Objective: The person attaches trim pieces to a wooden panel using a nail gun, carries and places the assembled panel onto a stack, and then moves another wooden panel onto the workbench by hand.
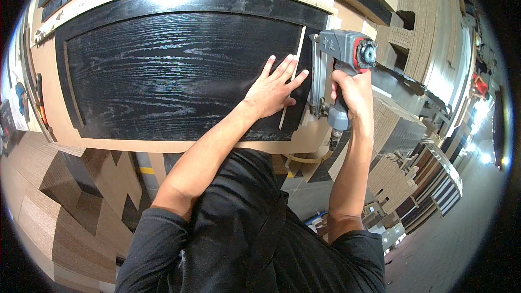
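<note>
Fastening the black panel, seemingly, we spread our left hand flat, right hand clamped round the nail gun; next calls for steady aim.

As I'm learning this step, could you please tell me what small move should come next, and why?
Perhaps square the nail gun to the right end of the black panel: the right hand grips it beside that end, and the left hand lies on the panel.

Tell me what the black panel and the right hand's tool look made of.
Black panel: probably wood or wood-look laminate, glossy black, streaky grain showing. Tool: apparently grey metal, judging by its dull sheen and hard edges; plastic parts possible.
</note>
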`<state>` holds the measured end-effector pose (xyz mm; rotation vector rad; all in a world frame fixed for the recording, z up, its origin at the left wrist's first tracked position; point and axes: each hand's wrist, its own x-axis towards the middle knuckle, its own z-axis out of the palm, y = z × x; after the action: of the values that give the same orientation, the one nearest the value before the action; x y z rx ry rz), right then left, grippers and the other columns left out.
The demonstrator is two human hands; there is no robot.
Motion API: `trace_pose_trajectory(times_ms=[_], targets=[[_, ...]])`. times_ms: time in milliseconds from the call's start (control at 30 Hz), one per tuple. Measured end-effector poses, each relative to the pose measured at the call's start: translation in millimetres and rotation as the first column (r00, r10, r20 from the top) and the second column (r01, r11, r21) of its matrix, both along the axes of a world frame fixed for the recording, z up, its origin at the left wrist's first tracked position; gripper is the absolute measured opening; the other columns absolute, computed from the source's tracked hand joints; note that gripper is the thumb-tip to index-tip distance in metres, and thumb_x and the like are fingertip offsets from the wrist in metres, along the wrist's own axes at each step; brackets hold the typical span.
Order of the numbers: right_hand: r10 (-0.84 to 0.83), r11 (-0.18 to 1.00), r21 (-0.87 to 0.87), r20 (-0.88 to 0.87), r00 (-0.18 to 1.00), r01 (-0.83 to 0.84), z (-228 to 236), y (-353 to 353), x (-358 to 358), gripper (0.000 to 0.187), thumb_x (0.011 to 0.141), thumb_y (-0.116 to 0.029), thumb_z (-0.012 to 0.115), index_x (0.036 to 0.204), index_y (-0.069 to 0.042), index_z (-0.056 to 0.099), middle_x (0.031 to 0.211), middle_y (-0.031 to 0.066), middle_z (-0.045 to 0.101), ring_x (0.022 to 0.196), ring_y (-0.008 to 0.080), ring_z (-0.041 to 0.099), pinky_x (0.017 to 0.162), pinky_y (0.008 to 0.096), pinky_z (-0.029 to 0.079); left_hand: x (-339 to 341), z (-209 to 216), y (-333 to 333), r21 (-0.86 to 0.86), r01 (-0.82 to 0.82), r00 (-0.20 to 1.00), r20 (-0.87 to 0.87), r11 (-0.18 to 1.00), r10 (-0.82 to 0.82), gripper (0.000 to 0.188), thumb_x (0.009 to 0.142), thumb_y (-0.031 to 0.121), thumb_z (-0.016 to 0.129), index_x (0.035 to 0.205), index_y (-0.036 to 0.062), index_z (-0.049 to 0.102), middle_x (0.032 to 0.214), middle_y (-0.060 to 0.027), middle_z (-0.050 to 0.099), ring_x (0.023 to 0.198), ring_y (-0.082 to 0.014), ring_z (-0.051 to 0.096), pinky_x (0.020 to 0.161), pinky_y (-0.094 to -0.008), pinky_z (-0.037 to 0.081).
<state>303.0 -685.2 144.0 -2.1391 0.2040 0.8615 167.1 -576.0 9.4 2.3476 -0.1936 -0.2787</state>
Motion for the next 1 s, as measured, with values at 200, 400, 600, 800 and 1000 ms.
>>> trace_pose_trajectory(times_ms=[200,400,600,800,1000], targets=[[-0.013,0.999,-0.031,-0.001,1.000,0.013,-1,3,3,0.006,0.074,0.001,0.056,0.080,0.001,0.057,0.057,0.0035,0.053,0.041,0.0119,0.049,0.039,0.0258,0.040,-1,-2,1,-0.009,-0.001,1.000,0.005,1.000,0.001,0.080,0.083,0.039,0.067,0.149,0.0164,0.027,0.153,-0.0209,0.024,0.146,-0.0305,0.015,0.115,-0.0566,0.010],[0.014,0.998,-0.059,0.018,1.000,-0.012,-2,4,1,0.007,0.074,0.002,0.056,0.081,0.002,0.057,0.057,0.0037,0.054,0.042,0.0121,0.049,0.039,0.0266,0.040,-1,-1,0,0.001,0.002,1.000,0.010,1.000,-0.002,0.080,0.084,0.040,0.066,0.149,0.0160,0.027,0.153,-0.0209,0.024,0.146,-0.0307,0.015,0.115,-0.0565,0.010],[0.018,0.999,-0.042,0.033,0.999,-0.017,-4,1,-1,0.005,0.075,0.001,0.056,0.080,0.002,0.058,0.057,0.0037,0.055,0.042,0.0123,0.050,0.040,0.0267,0.040,-2,-3,-1,0.040,0.000,0.999,0.046,0.999,-0.001,0.079,0.085,0.042,0.064,0.150,0.0167,0.027,0.154,-0.0196,0.023,0.146,-0.0299,0.014,0.116,-0.0554,0.008],[-0.049,0.999,0.023,0.043,0.998,0.048,17,-33,-49,0.005,0.076,0.002,0.055,0.080,-0.001,0.057,0.058,0.0029,0.054,0.043,0.0114,0.050,0.040,0.0258,0.041,0,-3,6,-0.066,0.012,0.999,0.031,0.998,-0.010,0.104,0.074,0.042,0.074,0.149,-0.0028,0.017,0.155,-0.0204,0.021,0.147,-0.0300,0.013,0.117,-0.0541,0.007],[-0.043,0.999,0.009,0.011,0.999,0.043,7,-54,-80,0.008,0.073,0.005,0.055,0.079,0.000,0.056,0.058,0.0028,0.054,0.044,0.0118,0.051,0.041,0.0260,0.041,3,-2,9,-0.084,0.001,1.000,-0.004,0.997,-0.001,0.115,0.066,0.031,0.082,0.148,-0.0061,0.011,0.154,-0.0210,0.021,0.147,-0.0283,0.014,0.118,-0.0525,0.006]])
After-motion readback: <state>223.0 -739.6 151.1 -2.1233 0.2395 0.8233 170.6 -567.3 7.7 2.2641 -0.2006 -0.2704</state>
